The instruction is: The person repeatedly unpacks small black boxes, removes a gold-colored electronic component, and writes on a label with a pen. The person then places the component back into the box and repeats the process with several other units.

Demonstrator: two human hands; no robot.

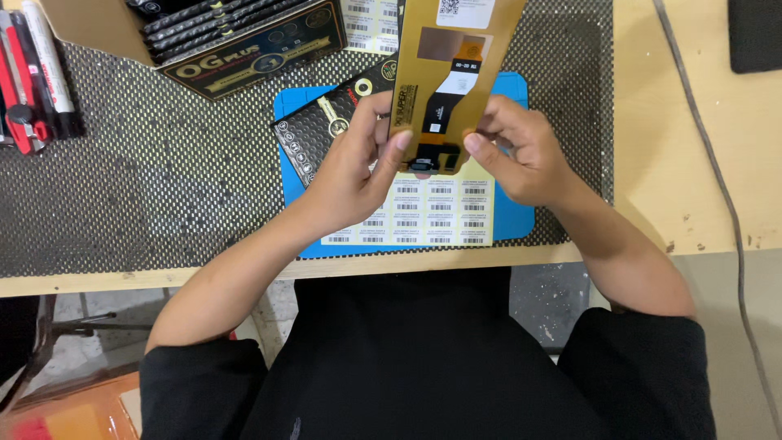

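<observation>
Left hand [352, 160]: clamped on the lower left edge of a gold-backed display panel [456, 49], thumb pressed near its bottom end; the fingers also hold a black packet [326, 130] behind it.
Right hand [521, 155]: gripping the panel's lower right edge, thumb tip close to the left thumb.
Panel: held tilted above the bench [676, 163], back side up, with a black flex cable [436, 110] running down its middle.
Beneath the hands: a sheet of barcode labels [432, 216] lying on a blue mat [513, 216], itself on a black mesh liner [147, 179].
Upper left: an open carton [236, 41] of black packets; markers [32, 73] at the edge.
</observation>
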